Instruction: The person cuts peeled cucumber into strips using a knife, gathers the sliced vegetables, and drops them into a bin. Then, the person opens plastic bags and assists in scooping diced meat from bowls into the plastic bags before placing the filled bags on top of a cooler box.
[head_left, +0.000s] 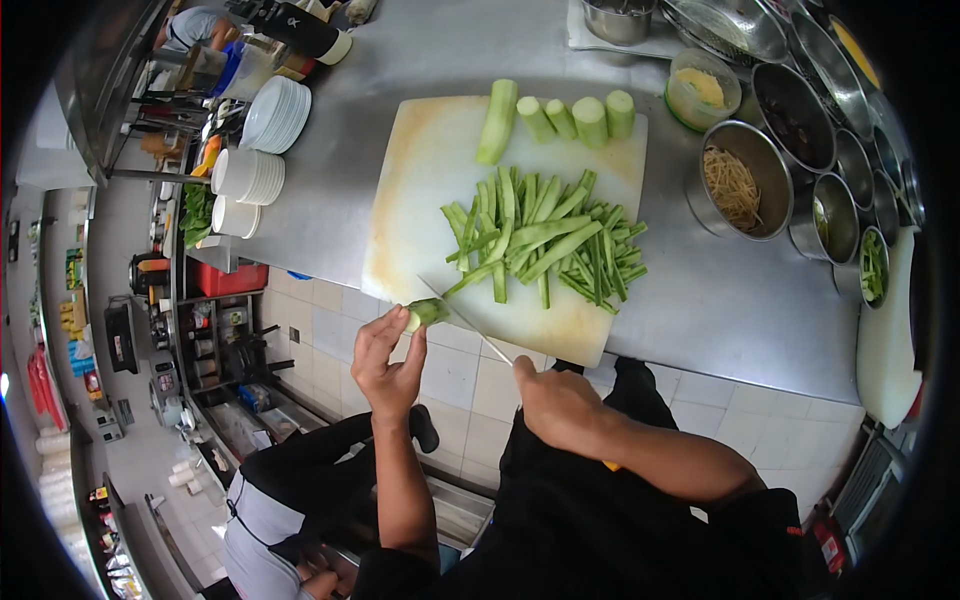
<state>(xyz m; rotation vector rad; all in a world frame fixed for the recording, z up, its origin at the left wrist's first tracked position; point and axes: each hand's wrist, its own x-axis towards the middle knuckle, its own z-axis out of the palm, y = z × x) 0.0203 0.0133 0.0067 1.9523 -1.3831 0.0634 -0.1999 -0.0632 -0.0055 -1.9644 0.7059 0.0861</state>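
My left hand pinches a short cucumber piece between thumb and fingertips, off the board's front edge. My right hand is closed around the handle of a knife; its thin blade points up and left, close against the cucumber piece. Whether the blade is cutting into it I cannot tell. A heap of green strips covers the middle of the white cutting board. Several pale peeled cucumber lengths lie in a row along the board's far side.
To the right stand a metal pot with pale shreds, a plastic tub and several metal bowls. Stacked white plates and bowls line the left. Another person is at lower left, near my left arm.
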